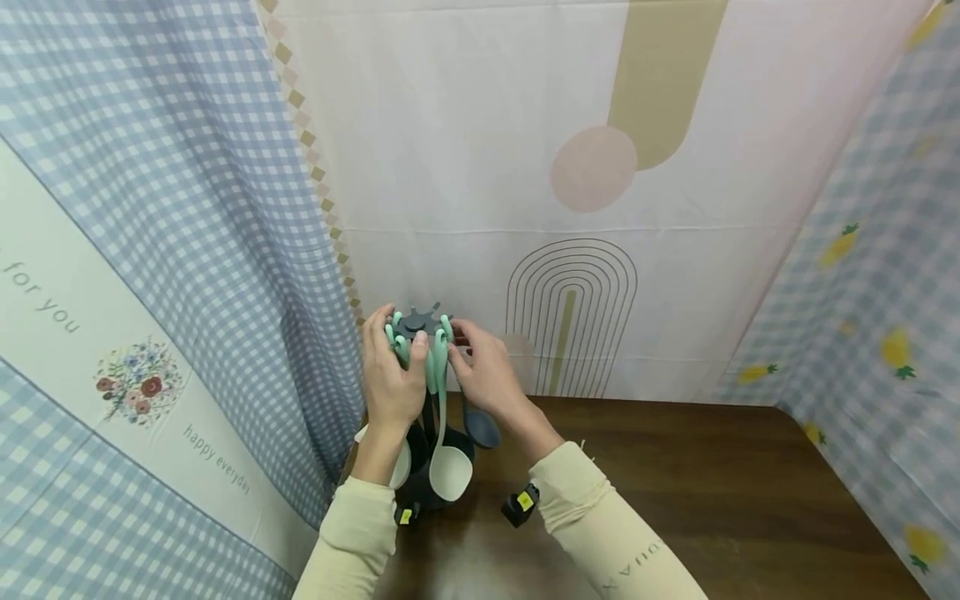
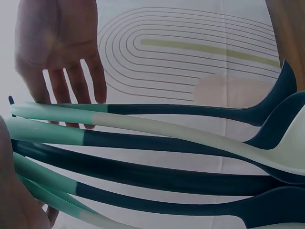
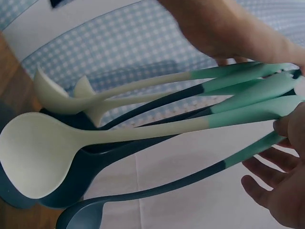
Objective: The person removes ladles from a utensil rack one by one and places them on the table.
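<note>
A dark utensil rack [image 1: 417, 322] with a notched round top stands at the left of the table, hung with several mint-handled utensils. My left hand [image 1: 395, 379] cups the rack's left side, its thumb raised in front of the mint handles. On the other side my right hand [image 1: 489, 367] has its fingers extended, touching the handles near the hooks. A cream ladle [image 3: 38, 155] hangs at the front. A dark ladle [image 3: 88, 214] hangs beside the right hand's fingers. Between the handles runs the dark post [image 2: 143, 169]. My left fingers are partly hidden behind the handles.
The brown wooden table [image 1: 675, 475] extends to the right. A blue checked cloth [image 1: 225, 208] hangs close on the left, and a white patterned cloth [image 1: 465, 167] hangs behind the rack. Black wrist cameras [image 1: 521, 504] sit under both forearms.
</note>
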The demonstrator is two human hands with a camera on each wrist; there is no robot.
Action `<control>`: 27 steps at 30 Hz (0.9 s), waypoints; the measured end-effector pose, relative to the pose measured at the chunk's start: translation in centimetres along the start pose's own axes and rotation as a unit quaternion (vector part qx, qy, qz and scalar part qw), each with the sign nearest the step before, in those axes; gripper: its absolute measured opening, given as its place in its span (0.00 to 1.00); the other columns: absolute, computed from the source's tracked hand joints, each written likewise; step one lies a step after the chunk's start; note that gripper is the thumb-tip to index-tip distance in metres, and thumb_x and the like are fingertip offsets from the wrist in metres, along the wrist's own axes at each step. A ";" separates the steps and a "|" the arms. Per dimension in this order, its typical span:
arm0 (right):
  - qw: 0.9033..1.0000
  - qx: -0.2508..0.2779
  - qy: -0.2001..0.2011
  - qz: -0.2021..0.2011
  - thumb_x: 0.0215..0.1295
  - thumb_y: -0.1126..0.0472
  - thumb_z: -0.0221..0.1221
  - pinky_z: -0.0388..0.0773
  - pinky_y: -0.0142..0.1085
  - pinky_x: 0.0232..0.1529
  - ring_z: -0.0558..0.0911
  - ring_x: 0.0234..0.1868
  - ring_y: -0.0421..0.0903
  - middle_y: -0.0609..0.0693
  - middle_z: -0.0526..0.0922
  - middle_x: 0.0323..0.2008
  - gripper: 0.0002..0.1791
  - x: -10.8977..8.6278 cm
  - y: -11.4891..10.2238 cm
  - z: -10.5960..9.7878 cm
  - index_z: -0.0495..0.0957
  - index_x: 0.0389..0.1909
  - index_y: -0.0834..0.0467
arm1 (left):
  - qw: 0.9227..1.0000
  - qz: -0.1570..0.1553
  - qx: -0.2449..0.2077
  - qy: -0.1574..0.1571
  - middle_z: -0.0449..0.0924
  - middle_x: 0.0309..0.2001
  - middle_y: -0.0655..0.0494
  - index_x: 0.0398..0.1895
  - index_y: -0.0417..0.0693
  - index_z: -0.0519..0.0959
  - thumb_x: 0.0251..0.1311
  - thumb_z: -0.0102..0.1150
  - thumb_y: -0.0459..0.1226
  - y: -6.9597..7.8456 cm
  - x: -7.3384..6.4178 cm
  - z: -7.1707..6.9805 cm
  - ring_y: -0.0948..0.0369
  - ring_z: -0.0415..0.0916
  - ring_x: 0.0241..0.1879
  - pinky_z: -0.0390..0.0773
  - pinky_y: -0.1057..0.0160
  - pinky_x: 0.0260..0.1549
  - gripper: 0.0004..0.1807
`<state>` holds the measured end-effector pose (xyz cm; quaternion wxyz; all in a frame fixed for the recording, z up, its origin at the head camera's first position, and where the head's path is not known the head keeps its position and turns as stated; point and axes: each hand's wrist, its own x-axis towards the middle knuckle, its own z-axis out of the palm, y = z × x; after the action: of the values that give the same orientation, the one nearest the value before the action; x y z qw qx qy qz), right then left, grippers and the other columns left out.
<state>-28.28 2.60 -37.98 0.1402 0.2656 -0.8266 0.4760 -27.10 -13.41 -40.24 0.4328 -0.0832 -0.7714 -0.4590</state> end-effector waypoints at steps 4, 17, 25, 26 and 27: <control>1.000 -0.022 0.005 -0.007 0.81 0.64 0.56 0.83 0.44 0.56 0.86 0.56 0.52 0.56 0.85 0.56 0.17 0.3 0.4 0.2 0.76 0.66 0.61 | 0.999 -0.010 -0.017 -0.045 0.63 0.72 0.41 0.79 0.44 0.61 0.73 0.53 0.57 0.2 0.2 -0.3 0.44 0.67 0.66 0.70 0.40 0.63 0.40; 0.999 -0.037 -0.015 -0.008 0.80 0.62 0.59 0.85 0.40 0.51 0.87 0.52 0.49 0.54 0.87 0.51 0.16 0.6 0.6 0.0 0.78 0.64 0.57 | 0.983 -0.023 -0.087 -0.158 0.74 0.69 0.52 0.74 0.51 0.72 0.66 0.67 0.53 -1.0 2.9 -2.8 0.51 0.69 0.70 0.68 0.42 0.66 0.36; 0.999 -0.041 -0.015 -0.012 0.80 0.61 0.59 0.85 0.38 0.50 0.87 0.51 0.47 0.52 0.87 0.50 0.14 0.7 0.8 0.2 0.79 0.62 0.56 | 0.977 -0.013 0.010 -0.211 0.75 0.66 0.50 0.70 0.52 0.74 0.66 0.65 0.61 -0.7 3.8 -4.0 0.47 0.72 0.65 0.73 0.38 0.59 0.36; 0.999 -0.042 -0.016 -0.012 0.80 0.61 0.60 0.85 0.38 0.50 0.87 0.51 0.47 0.52 0.87 0.50 0.14 0.6 0.8 0.2 0.79 0.62 0.56 | 0.976 -0.013 0.018 -0.215 0.76 0.66 0.50 0.70 0.51 0.75 0.67 0.65 0.62 -0.7 3.9 -4.1 0.47 0.73 0.64 0.74 0.38 0.58 0.36; 0.999 -0.041 -0.017 -0.012 0.80 0.61 0.59 0.85 0.38 0.50 0.87 0.51 0.47 0.52 0.87 0.50 0.14 0.6 0.9 0.2 0.79 0.62 0.56 | 0.976 -0.014 0.026 -0.217 0.76 0.65 0.49 0.69 0.51 0.75 0.66 0.64 0.62 -0.7 3.9 -4.2 0.47 0.73 0.62 0.75 0.39 0.57 0.36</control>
<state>-29.29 2.60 -38.40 0.1420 0.2774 -0.8447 0.4352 -27.40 -18.11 -36.93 0.2506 -0.1588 -0.8598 -0.4157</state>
